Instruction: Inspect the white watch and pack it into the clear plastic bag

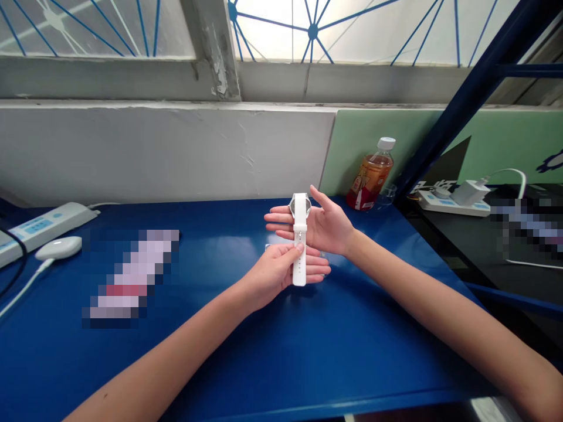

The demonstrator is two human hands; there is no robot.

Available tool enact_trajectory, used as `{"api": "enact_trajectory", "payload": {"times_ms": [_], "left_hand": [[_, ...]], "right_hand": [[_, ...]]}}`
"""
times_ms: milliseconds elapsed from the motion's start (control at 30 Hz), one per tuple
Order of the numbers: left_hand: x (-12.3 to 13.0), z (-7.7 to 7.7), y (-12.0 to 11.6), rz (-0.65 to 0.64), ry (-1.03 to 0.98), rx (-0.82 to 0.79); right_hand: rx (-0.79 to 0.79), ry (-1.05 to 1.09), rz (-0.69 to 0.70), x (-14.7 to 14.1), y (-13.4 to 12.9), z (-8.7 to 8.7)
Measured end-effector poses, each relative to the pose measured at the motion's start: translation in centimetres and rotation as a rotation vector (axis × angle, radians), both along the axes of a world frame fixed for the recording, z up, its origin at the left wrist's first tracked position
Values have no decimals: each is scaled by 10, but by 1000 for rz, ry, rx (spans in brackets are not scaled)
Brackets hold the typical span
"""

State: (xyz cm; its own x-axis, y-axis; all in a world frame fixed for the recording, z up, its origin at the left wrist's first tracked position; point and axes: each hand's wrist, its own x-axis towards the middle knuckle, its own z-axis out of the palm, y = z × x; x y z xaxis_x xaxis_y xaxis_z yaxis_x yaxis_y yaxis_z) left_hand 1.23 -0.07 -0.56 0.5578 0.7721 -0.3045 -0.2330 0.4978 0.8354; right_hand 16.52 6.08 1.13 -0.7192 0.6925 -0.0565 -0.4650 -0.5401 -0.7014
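A wristwatch (pixel 299 258) with a white strap and a round silver case stretches lengthwise above the blue table. My left hand (pixel 277 266) pinches the lower part of the strap, thumb on top and the other fingers beneath it. Behind the case end, my right hand (pixel 332 225) lies palm up with its fingers stretched out and its thumb raised. The case rests over the fingers of that hand; whether it presses on them I cannot tell. The strap covers most of the watch's case. Something small and clear, partly hidden, shows beside my left hand.
On the blue table (pixel 211 351), a blurred flat object (pixel 132 275) lies left. A power strip (pixel 48 231) and white charger (pixel 59 248) are at the far left. A drink bottle (pixel 372 176) stands back right, near a blue metal post (pixel 466 88). Another power strip (pixel 453 202) lies beyond.
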Motion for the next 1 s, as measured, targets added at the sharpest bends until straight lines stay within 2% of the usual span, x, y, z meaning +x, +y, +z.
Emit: {"api": "enact_trajectory", "payload": {"times_ms": [467,600,800,1000], "left_hand": [[-1,-2,0,-33,-39,10],[-4,-2,2,-84,-93,-9],[-13,1,8,-229,-187,-16],[-16,3,8,-260,-191,-23]], "right_hand": [[2,-9,4,2,1,3],[0,5,11,4,2,3],[10,15,30,5,3,2],[26,5,35,5,2,1]]}}
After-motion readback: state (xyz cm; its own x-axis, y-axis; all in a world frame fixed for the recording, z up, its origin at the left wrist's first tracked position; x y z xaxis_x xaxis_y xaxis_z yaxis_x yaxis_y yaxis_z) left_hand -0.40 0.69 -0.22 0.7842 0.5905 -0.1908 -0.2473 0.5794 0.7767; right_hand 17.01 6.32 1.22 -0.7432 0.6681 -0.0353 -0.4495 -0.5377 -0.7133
